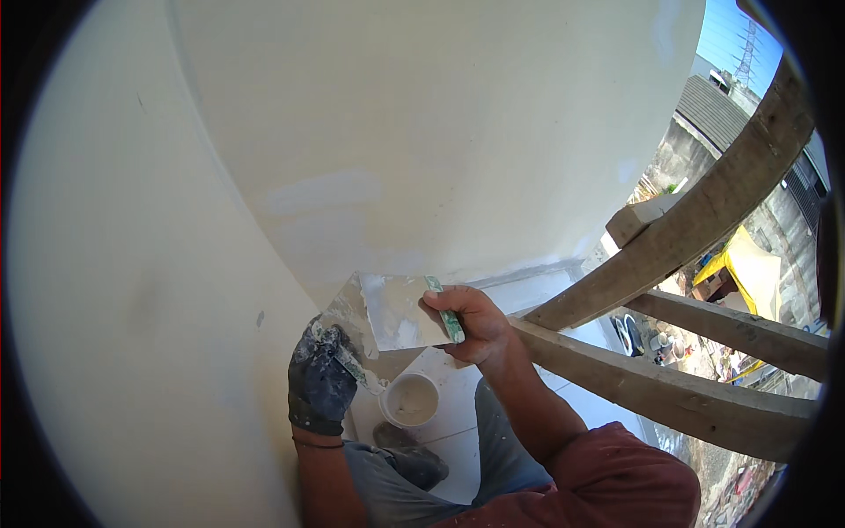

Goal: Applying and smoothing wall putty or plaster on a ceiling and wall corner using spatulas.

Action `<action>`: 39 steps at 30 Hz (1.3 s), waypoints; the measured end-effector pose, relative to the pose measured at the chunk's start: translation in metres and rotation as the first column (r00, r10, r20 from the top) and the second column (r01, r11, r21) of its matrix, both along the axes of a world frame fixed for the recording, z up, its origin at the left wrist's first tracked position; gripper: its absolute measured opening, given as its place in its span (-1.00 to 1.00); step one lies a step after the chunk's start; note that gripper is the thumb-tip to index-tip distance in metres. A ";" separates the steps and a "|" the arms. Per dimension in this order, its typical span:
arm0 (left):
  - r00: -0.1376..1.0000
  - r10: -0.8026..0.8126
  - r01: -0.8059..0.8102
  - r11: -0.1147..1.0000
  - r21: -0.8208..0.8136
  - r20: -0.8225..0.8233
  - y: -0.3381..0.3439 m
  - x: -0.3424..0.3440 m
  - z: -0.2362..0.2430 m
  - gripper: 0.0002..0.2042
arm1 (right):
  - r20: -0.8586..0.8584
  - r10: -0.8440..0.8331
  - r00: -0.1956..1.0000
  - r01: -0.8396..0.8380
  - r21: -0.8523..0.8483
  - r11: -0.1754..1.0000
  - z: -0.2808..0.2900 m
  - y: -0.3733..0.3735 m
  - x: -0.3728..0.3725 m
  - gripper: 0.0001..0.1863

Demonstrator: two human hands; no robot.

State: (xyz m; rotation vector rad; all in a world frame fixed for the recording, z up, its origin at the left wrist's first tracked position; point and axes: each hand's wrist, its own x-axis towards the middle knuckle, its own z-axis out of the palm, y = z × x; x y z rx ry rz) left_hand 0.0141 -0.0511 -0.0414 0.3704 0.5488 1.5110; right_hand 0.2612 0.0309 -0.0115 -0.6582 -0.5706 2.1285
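Note:
My right hand (475,321) is bare and closed around the green back edge of a wide, flat putty blade (409,312) streaked with white paste. A black glove smeared with white paste covers my left hand (321,374). Its fingers are closed on a second putty blade (346,310), greyer and partly hidden where the two blades overlap. Both blades meet in front of my body, just above a round white bucket (412,400) with pale paste inside. I cannot make out how far the paste on the blades is spread underneath.
Close on the left stands a cream wall (132,264), meeting another wall (422,158) that has paler patches. On the right, wooden beams (669,383) form a railing, with a long drop to a cluttered yard beyond. My dark shoe (414,458) rests on white floor tiles (458,440).

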 end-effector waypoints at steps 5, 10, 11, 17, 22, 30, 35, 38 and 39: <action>0.999 0.021 -0.019 0.999 0.045 -0.048 0.001 0.011 -0.002 -0.71 | -0.011 -0.140 0.990 0.138 -0.114 0.984 -0.002 0.000 -0.006 -0.89; 0.999 -0.019 0.022 0.995 0.102 -0.032 0.003 0.011 0.001 -0.66 | -0.137 -0.025 0.990 0.021 -0.029 0.999 -0.030 0.015 0.002 -0.91; 0.999 -0.026 0.028 0.995 0.100 -0.021 0.002 0.013 0.005 -0.66 | -0.227 0.026 0.974 -0.022 0.018 1.000 -0.036 0.019 0.002 -0.92; 1.000 -0.029 0.029 0.996 0.088 -0.002 -0.001 0.014 0.006 -0.72 | 0.122 -0.209 0.970 0.225 -0.137 0.965 -0.032 0.015 -0.009 -0.88; 0.997 0.053 -0.057 0.996 0.073 0.053 0.007 -0.003 -0.020 -0.74 | 0.260 -0.415 0.872 0.452 -0.102 0.886 -0.058 0.010 0.010 -0.88; 0.595 0.531 -0.399 0.847 0.352 -0.603 0.001 0.011 -0.008 -0.56 | 0.087 -0.448 0.890 0.457 -0.147 0.877 -0.018 -0.036 0.010 -0.80; 0.572 0.586 -0.440 0.810 0.388 -0.574 0.007 0.040 0.012 -0.59 | -0.042 -0.237 0.971 0.232 -0.096 0.968 0.007 -0.044 0.006 -0.79; 0.650 0.505 -0.362 0.863 0.352 -0.568 0.000 0.037 0.018 -0.61 | -0.102 -0.181 0.978 0.167 -0.134 0.977 0.019 -0.042 -0.004 -0.81; 0.577 0.492 -0.271 0.868 0.416 -0.652 -0.002 0.035 0.021 -0.58 | -0.139 -0.143 0.980 0.121 -0.158 0.980 0.025 -0.040 -0.009 -0.81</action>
